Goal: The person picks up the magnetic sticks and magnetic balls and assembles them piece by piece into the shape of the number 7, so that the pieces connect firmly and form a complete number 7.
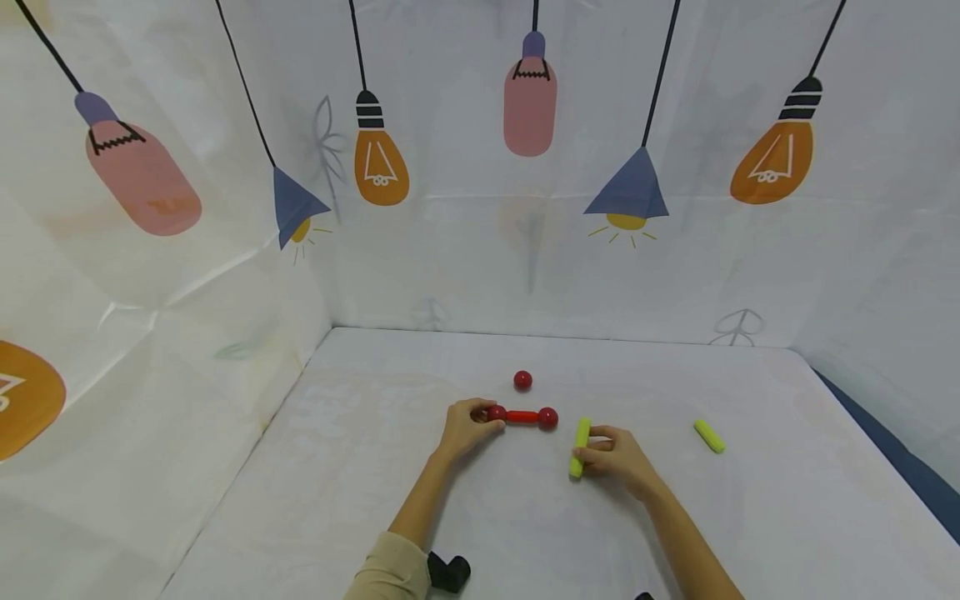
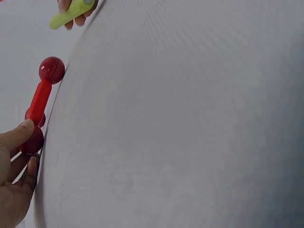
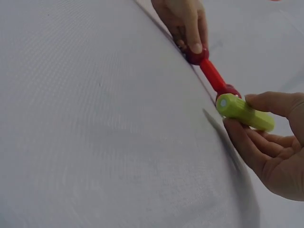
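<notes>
On the white table lies a red rod (image 1: 522, 417) with a dark red ball at each end, the right-hand ball (image 1: 548, 418) free of any hand. My left hand (image 1: 467, 427) pinches the ball at the left end between thumb and fingers, as the left wrist view shows up close. A yellow-green faceted rod (image 3: 244, 113) with a pale round spot on its end is pinched between the thumb and fingers of my right hand (image 1: 611, 457). That rod is apart from the red piece, to its right. A loose red ball (image 1: 522, 381) sits behind the red piece.
Another yellow-green rod (image 1: 708, 436) lies on the table to the right. A black object (image 1: 448, 573) is at the left wrist, by the beige sleeve (image 1: 393, 567). White sheets printed with lamps (image 1: 465, 275) stand behind the table and at its left.
</notes>
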Motion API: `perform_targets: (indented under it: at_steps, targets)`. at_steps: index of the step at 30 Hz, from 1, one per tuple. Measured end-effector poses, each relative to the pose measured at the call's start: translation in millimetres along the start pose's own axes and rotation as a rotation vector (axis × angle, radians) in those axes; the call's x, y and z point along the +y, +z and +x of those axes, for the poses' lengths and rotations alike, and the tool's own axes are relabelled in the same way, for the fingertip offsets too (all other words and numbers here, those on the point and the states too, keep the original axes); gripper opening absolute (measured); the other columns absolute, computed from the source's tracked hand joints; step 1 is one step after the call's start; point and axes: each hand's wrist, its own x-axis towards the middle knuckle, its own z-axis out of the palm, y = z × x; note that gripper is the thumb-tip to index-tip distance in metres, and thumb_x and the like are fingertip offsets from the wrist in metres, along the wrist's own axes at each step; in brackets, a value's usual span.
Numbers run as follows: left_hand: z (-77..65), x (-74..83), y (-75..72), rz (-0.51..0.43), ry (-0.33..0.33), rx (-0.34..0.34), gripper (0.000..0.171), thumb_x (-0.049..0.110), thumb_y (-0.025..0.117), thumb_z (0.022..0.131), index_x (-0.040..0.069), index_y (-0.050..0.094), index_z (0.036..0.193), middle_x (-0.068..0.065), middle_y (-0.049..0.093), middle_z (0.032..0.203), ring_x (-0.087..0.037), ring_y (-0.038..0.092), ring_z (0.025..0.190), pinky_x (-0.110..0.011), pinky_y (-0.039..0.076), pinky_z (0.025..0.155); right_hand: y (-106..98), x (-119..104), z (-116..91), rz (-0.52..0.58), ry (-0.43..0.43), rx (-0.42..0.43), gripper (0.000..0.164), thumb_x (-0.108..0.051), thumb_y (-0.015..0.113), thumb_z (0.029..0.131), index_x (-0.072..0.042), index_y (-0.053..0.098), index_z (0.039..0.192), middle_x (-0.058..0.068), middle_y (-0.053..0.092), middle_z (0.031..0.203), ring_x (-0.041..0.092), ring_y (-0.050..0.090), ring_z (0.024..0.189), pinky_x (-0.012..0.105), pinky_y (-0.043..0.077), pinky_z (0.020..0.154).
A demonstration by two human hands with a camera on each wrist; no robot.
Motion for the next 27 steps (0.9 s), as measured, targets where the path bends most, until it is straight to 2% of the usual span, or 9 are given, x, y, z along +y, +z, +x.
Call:
perform_targets:
  at_steps: [5, 15, 20, 27]
  targets:
    - [0.3, 0.1, -0.2, 0.0, 0.006, 0.004, 0.036, 0.015, 0.077, 0.078, -0.001, 0.068, 0.108, -0.011, 0.067, 0.094, -0.015, 0.056, 0.077, -0.022, 0.05, 0.07, 10, -3, 0, -0.003, 0.0, -0.02, 0.061, -0.013, 0.071, 0.083, 0.018, 0.041, 0.126, 0.022, 0.068, 0.095, 0.022, 0.068, 0.075, 0.033, 0.055, 0.071]
    - [0.5, -1.8, 0.7, -0.003, 0.021, 0.005, 0.034, 0.014, 0.077, 0.077, -0.001, 0.068, 0.107, -0.01, 0.067, 0.092, -0.015, 0.055, 0.076, -0.02, 0.048, 0.068, 29, -7, 0, -0.052, 0.077, -0.015, 0.061, -0.019, 0.073, 0.082, 0.012, 0.045, 0.126, 0.017, 0.069, 0.095, 0.023, 0.067, 0.075, 0.034, 0.054, 0.075]
    - [1.0, -4.0, 0.8, -0.013, 0.019, -0.002, 0.035, 0.014, 0.077, 0.078, -0.001, 0.068, 0.108, -0.01, 0.067, 0.093, -0.016, 0.056, 0.076, -0.023, 0.049, 0.069, 38, -8, 2, -0.068, 0.095, -0.004, 0.062, -0.021, 0.074, 0.081, 0.009, 0.046, 0.127, 0.015, 0.069, 0.095, 0.023, 0.067, 0.076, 0.035, 0.054, 0.076]
    - [-2.0, -3.7, -0.9, -0.017, 0.096, 0.009, 0.036, 0.021, 0.076, 0.079, -0.002, 0.068, 0.106, -0.007, 0.066, 0.089, -0.013, 0.055, 0.073, -0.023, 0.05, 0.067, 47, -11, 5, -0.071, 0.107, -0.003, 0.062, -0.02, 0.075, 0.08, 0.006, 0.046, 0.127, 0.011, 0.069, 0.092, 0.022, 0.067, 0.076, 0.035, 0.055, 0.075]
